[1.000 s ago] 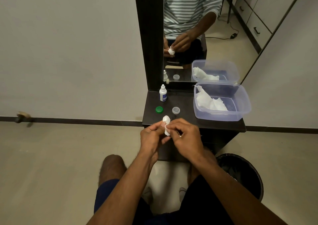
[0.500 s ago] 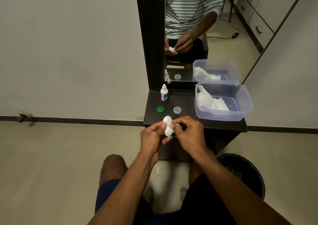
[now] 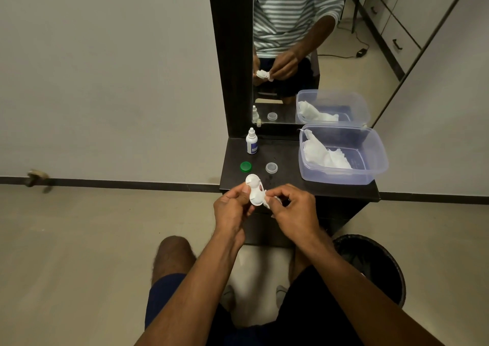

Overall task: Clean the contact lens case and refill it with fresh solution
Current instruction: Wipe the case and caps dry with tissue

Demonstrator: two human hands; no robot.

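My left hand (image 3: 232, 209) grips a white two-well contact lens case (image 3: 254, 189), held on edge just above the front edge of the dark shelf (image 3: 288, 181). My right hand (image 3: 293, 210) pinches a small white tissue wad (image 3: 270, 201) against the case's lower well. On the shelf lie a green cap (image 3: 245, 166) and a clear cap (image 3: 271, 167). A small white solution bottle (image 3: 251, 141) stands at the back left of the shelf.
A clear plastic tub (image 3: 370, 157) holding white tissues sits on the shelf's right side. A mirror (image 3: 285, 54) rises behind the shelf. A black waste bin (image 3: 375, 263) stands on the floor at the lower right, beside my right forearm.
The case has come out from the tissue and now shows both wells. My right hand has shifted slightly right and down with the tissue, which is mostly hidden in its fingers.
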